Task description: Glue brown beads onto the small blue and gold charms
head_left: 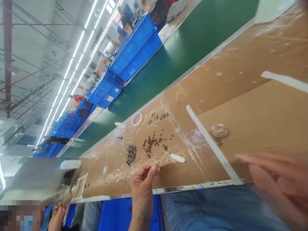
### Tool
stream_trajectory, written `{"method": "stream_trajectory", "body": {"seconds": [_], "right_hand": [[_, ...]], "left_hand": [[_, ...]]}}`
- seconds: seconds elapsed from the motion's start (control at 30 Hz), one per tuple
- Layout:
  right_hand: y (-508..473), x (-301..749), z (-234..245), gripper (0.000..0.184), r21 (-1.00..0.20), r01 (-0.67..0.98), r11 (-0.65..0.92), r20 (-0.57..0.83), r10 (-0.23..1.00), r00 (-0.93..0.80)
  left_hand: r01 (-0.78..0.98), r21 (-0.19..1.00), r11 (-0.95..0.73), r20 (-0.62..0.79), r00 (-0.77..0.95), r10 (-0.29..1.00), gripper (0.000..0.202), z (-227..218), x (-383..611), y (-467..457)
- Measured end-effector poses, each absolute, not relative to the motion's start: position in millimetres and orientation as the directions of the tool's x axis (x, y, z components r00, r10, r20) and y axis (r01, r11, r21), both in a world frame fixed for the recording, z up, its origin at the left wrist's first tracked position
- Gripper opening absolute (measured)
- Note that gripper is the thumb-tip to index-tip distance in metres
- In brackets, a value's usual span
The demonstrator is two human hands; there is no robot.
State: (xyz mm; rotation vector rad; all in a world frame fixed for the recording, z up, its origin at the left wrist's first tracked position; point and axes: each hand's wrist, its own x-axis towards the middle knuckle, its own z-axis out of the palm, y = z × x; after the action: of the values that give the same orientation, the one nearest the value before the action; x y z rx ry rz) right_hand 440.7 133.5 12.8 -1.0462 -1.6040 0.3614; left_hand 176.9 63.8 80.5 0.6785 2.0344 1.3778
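My left hand (144, 179) is closed in a pinch over the table's front edge, with a small brass fitting (158, 165) between thumb and fingertips. My right hand (276, 183) is at the far right, smeared by motion, its fingers pointing left; whether it holds anything I cannot tell. Beyond my left hand lies a small tool with a white handle (177, 158). Small dark brown round pieces (150, 144) are scattered behind it. To their left is a pile of small brass-and-blue parts (131, 155), and several similar parts (165, 115) lie farther back.
A white ring (137, 119) and a small white bottle (120, 124) lie near the green belt (192, 38). White tape (209, 141) crosses the brown tabletop (252, 109), with a clear coil (219, 131) right of it. Blue crates (137, 48) stand beyond. A co-worker's hand (57, 213) is lower left.
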Motion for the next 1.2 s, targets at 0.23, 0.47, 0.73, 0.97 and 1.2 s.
{"method": "stream_trajectory", "body": {"seconds": [0.23,0.47,0.73,0.97,1.2], "right_hand": [[112.6,356.4,25.6,0.015,-0.681,0.053,0.730,0.695,0.668,-0.264],[102.3,317.0,11.7,0.014,-0.695,0.065,0.716,0.630,0.650,-0.425],[101.0,319.4,7.1,0.016,-0.652,0.124,0.748,0.630,0.625,-0.461],[101.7,319.8,7.4,0.016,-0.675,0.110,0.729,0.611,0.637,-0.469],[101.0,321.7,5.4,0.014,-0.702,0.098,0.705,0.577,0.644,-0.501]], "left_hand": [[0.204,0.890,0.408,-0.098,-0.788,0.607,0.025,56.2,146.4,28.1],[0.472,0.793,0.385,0.079,-0.706,0.703,0.016,45.4,151.0,28.6],[0.650,0.643,0.405,0.136,-0.617,0.775,0.010,50.2,162.8,41.5],[0.682,0.599,0.421,0.124,-0.598,0.792,0.008,53.0,160.3,42.6],[0.711,0.558,0.428,0.111,-0.575,0.811,0.010,59.1,162.2,47.3]]}}
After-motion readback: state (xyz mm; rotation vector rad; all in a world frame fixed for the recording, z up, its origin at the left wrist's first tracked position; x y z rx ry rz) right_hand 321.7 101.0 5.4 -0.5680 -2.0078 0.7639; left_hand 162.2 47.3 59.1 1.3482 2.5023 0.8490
